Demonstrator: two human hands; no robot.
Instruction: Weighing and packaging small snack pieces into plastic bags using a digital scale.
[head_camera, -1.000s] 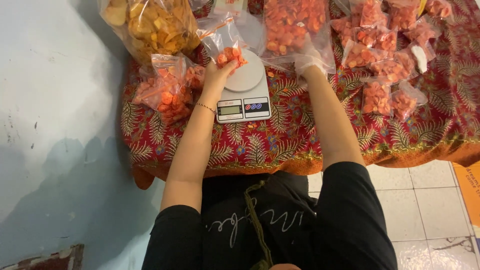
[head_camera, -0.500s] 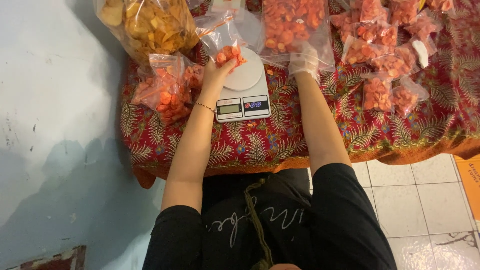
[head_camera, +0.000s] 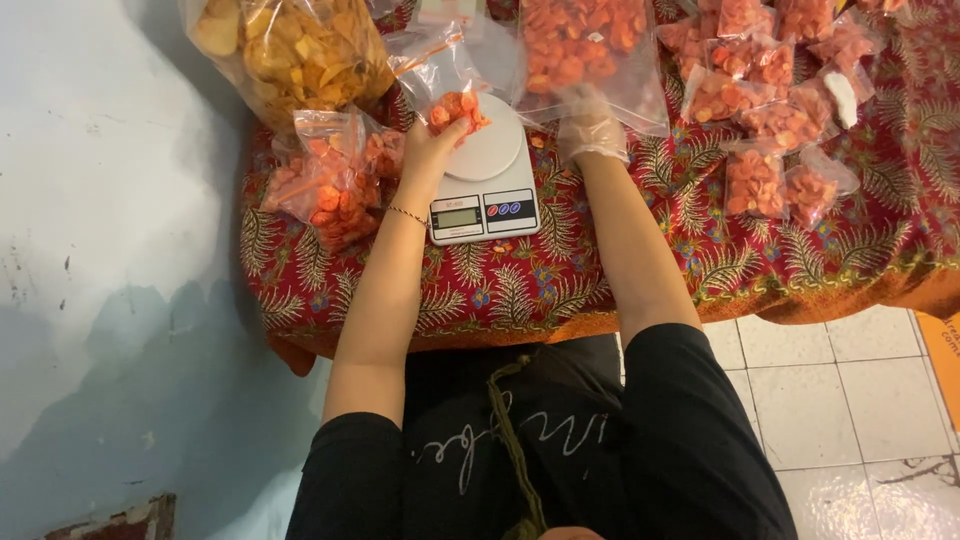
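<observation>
My left hand (head_camera: 430, 150) grips a small clear plastic bag (head_camera: 450, 85) partly filled with orange-red chips, holding it over the round white platform of a digital kitchen scale (head_camera: 484, 180). My right hand (head_camera: 590, 128), in a thin clear plastic glove, rests at the lower edge of a big clear bag of orange-red chips (head_camera: 585, 50) just right of the scale. Whether its fingers hold any chips is unclear. A thin bracelet circles my left wrist.
The low table has a red patterned cloth (head_camera: 560, 280). A large bag of yellow chips (head_camera: 285, 50) stands back left, filled small bags (head_camera: 330, 175) lie left of the scale, and several more (head_camera: 770, 130) lie right. A pale wall is left, tiled floor right.
My right hand has drawn back slightly out of the big bag toward the scale. My left hand keeps the small bag in the same place.
</observation>
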